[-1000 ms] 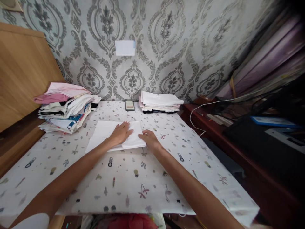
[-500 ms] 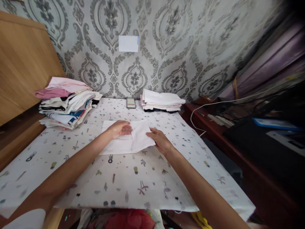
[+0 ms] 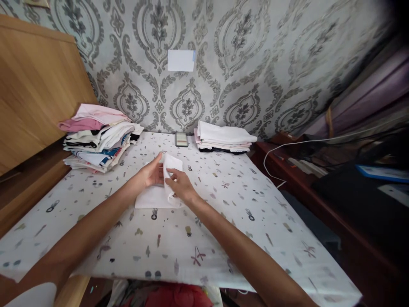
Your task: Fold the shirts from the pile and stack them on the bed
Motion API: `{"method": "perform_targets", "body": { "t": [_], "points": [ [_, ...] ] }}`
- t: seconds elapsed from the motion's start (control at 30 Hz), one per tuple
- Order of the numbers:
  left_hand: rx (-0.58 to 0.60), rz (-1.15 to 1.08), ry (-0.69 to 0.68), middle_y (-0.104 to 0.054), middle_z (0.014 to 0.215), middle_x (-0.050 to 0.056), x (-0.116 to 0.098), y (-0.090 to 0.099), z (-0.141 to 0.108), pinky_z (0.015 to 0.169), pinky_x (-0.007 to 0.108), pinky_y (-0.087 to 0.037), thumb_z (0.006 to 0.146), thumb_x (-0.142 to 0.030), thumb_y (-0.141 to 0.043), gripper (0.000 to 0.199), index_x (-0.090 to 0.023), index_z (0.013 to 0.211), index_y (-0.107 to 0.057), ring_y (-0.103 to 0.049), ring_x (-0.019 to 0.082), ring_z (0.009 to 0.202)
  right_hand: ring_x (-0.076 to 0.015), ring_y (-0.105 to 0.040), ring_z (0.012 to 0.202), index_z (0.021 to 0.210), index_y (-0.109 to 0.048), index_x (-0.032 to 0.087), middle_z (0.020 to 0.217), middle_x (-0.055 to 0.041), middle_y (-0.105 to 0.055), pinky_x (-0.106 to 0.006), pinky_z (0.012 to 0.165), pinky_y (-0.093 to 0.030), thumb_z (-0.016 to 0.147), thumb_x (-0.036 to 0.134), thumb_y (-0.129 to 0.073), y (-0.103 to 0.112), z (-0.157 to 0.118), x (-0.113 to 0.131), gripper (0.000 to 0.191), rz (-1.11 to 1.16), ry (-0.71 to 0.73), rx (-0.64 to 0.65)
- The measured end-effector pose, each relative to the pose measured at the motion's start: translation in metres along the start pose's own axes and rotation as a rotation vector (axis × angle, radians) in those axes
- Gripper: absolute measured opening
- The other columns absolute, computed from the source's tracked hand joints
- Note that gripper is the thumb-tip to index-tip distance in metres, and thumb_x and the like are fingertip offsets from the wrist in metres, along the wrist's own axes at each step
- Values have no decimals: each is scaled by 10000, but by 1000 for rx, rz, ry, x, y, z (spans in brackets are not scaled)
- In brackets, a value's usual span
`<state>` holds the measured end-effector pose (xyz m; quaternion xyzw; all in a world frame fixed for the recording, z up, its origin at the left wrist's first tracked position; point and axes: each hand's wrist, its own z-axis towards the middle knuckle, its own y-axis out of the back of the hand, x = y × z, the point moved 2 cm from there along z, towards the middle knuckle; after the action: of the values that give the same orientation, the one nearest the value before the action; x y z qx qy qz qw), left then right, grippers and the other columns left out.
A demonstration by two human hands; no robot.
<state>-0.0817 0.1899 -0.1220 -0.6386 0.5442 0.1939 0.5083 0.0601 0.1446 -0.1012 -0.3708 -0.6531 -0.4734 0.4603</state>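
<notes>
A white folded cloth [image 3: 149, 199] lies on the patterned tablecloth in front of me; whether it is a garment I cannot tell. Its right part is lifted and turned over toward the left, standing up between my hands. Pinched on that raised part, thumb and fingers closed, is my right hand [image 3: 181, 185]. My left hand [image 3: 151, 174] rests at the inner side of the fold, thumb raised and apart from the fingers, palm facing the cloth. Part of the cloth is hidden behind both hands.
A tall pile of folded clothes [image 3: 99, 138] stands at the back left, a lower white and pink stack [image 3: 226, 134] at the back right. Between them lies a small dark-framed object [image 3: 182, 140]. A white cable [image 3: 265, 160] hangs near the table's right edge.
My right hand has moved left, carrying the cloth's right part up and over toward my left hand. The left hand's thumb now points upward. The view has shifted slightly.
</notes>
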Motion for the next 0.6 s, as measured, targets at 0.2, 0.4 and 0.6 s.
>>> {"method": "perform_targets", "body": {
  "t": [0.2, 0.4, 0.6],
  "points": [
    [-69, 53, -90, -746, 821, 109, 1, 22, -1, 735, 368, -571, 771, -224, -721, 152, -141, 888, -670, -710, 269, 813, -111, -557, 560, 1219, -668, 180, 710, 27, -609, -236, 561, -498, 818, 171, -616, -26, 5, 0, 405, -230, 133, 40],
    [-99, 62, -136, -739, 719, 82, -4, 38, -7, 686, 318, -578, 688, -73, -676, 212, -110, 896, -698, -716, 248, 752, -121, -610, 635, 1268, -622, 136, 882, -28, -667, -272, 664, -510, 917, 249, -557, -36, -15, 2, 374, -260, 287, 162],
    [-124, 150, -181, -726, 684, 62, -11, 46, -16, 679, 304, -573, 687, -75, -682, 212, -112, 894, -712, -705, 224, 710, -150, -600, 749, 1174, -682, 183, 943, -47, -663, -300, 755, -497, 920, 171, -518, -44, -32, 3, 302, -395, 490, 171]
  ]
}}
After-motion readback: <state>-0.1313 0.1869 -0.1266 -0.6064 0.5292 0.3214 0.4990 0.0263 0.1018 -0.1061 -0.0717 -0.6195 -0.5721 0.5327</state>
